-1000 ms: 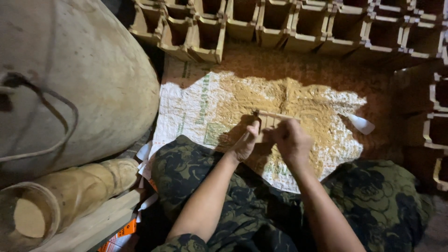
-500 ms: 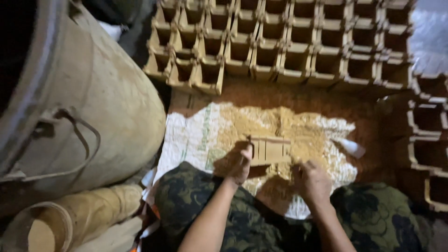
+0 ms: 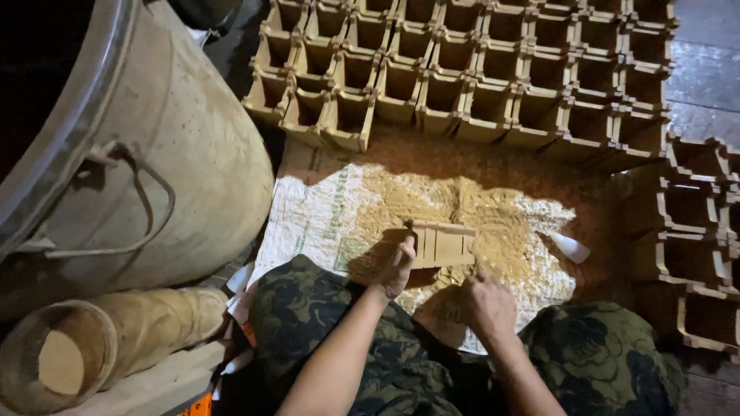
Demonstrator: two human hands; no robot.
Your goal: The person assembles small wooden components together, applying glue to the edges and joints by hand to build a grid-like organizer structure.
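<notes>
A flat tan clay slab [image 3: 445, 244] with ridges lies on a woven white sack [image 3: 312, 223] that is dusted with sandy powder. My left hand [image 3: 397, 267] grips the slab's left edge. My right hand [image 3: 486, 304] rests just below the slab on the powder, fingers curled downward; what it holds, if anything, is hidden. My knees in dark patterned trousers [image 3: 324, 331] frame the sack.
Rows of open clay boxes [image 3: 462, 77] stand at the back, more [image 3: 694, 231] at the right. A big dusty drum with a wire handle [image 3: 139, 169] fills the left, a clay-coated tube [image 3: 100, 347] below it. A white scrap [image 3: 572, 248] lies right of the slab.
The view has tilted up toward the rows of boxes. The slab now lies flat on the powder with my left hand at its edge; my right hand has dropped lower.
</notes>
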